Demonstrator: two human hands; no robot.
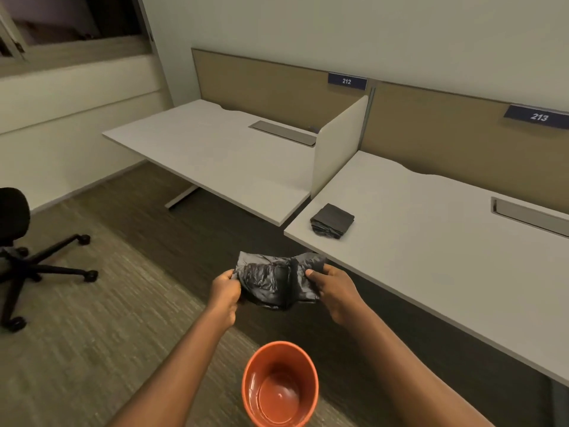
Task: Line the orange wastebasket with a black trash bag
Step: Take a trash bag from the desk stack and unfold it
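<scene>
Black trash bag (277, 280) still crumpled, pinched at opposite edges by left hand (225, 289) and right hand (332, 291), fingers closed. Mouth to be found, spread wide before lowering over orange wastebasket (279, 384).

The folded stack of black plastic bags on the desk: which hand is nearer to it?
The right hand is nearer; the folded stack of black plastic bags lies beyond it on the white desk. The left hand is farther left, gripping the crumpled black trash bag.
</scene>
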